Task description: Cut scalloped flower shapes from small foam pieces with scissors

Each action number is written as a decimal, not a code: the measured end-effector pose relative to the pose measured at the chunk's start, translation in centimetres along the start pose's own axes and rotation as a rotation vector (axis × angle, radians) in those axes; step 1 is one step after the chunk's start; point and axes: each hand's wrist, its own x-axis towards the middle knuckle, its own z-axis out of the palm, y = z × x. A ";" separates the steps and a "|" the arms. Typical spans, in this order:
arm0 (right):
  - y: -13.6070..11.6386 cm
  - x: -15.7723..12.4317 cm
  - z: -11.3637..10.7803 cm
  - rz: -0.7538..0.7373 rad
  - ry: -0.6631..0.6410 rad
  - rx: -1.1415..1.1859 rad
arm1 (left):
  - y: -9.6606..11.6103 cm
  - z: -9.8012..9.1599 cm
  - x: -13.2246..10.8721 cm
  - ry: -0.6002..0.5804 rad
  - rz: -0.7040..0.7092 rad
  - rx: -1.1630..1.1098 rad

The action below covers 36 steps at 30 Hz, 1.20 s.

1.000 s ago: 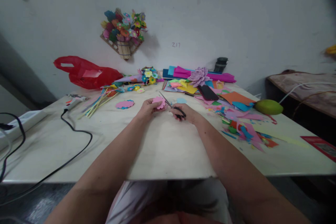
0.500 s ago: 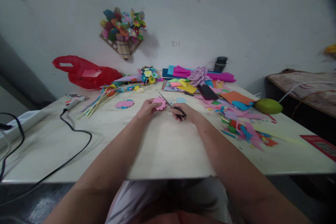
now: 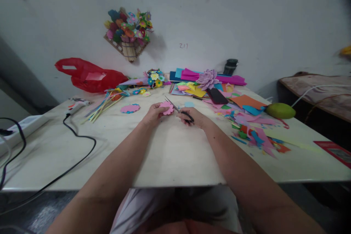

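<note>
Between the thumb and fingers of my left hand (image 3: 154, 114) is a pink scallop-edged paper flower (image 3: 166, 108), held just above the table. My right hand (image 3: 194, 117) is closed around the black handles of a pair of scissors (image 3: 187, 117). Their blades point up and left and lie along the right edge of the pink flower; whether they touch it I cannot tell. Left of my left hand, a pink and blue scalloped piece (image 3: 130, 108) lies flat on the table. A light blue round piece (image 3: 189, 105) rests just beyond my right hand.
A glue gun (image 3: 77, 106) with a black cord lies left, near a white power strip (image 3: 24, 131). A red plastic bag (image 3: 93, 76) sits at the back. Rightward are colourful scraps (image 3: 255, 131), a dark phone (image 3: 217, 96) and a green fruit (image 3: 280, 110).
Hardly anything differs. Both hands stay in place with the flower and the scissors, apart from a very slight shift of the right fingers on the handles.
</note>
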 end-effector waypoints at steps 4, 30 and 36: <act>0.0 0.0 0.0 0.002 0.011 -0.013 | 0.1 0.1 -0.1 0.010 0.000 -0.001; -1.1 -0.5 0.5 0.033 0.029 0.018 | 0.1 0.0 0.2 0.032 0.011 -0.080; -1.1 -0.5 0.5 0.039 0.019 0.031 | -0.1 -0.3 0.3 0.023 0.011 -0.071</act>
